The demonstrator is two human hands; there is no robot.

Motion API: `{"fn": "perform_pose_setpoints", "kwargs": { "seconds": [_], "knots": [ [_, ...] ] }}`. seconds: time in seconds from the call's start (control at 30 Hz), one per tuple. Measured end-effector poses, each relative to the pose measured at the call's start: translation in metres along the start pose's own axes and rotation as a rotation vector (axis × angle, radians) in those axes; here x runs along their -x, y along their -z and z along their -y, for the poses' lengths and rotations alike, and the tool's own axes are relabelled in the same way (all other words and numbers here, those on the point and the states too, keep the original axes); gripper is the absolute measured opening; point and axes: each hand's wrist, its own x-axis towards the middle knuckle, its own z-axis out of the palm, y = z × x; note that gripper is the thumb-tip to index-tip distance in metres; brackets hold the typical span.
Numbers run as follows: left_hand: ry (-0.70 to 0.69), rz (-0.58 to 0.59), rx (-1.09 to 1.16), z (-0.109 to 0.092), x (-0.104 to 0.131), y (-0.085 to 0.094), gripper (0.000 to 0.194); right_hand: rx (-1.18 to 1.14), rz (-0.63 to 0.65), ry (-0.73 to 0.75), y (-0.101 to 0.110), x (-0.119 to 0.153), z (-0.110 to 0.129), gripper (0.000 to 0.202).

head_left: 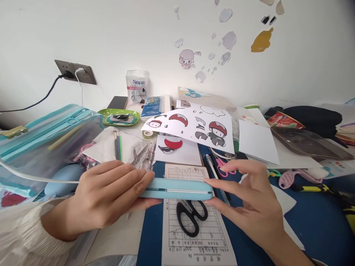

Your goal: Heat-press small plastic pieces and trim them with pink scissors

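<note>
A light blue mini hair straightener [180,188] lies level across the middle of the head view, with a thin pale strip showing in the slit between its two arms. My left hand [111,192] is wrapped round its left part, and a white cord [36,176] runs off from there to the left. Thumb and index finger of my right hand [249,199] pinch its right end from below and above. Beneath it, black-handled scissors [191,220] rest on a printed form pad [199,244]; their blades are partly hidden.
Behind are a sheet of printed mushroom figures [191,127], a green tray [119,117] and a Nexcare bag [137,87]. A clear zip pouch [55,140] stands at left. Pink scissors [226,167], pens [212,166] and a brown plastic tray [307,142] lie at right. Wall sockets [75,72] hold plugs.
</note>
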Motion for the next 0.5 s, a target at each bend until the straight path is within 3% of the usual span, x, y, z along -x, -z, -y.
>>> {"fn": "perform_pose_setpoints", "kwargs": {
  "seconds": [0.5],
  "knots": [
    [-0.021, -0.009, -0.024, -0.0014, -0.0018, -0.001, 0.022, 0.042, -0.064, 0.065, 0.002, -0.0024, 0.0026, 0.016]
  ]
}}
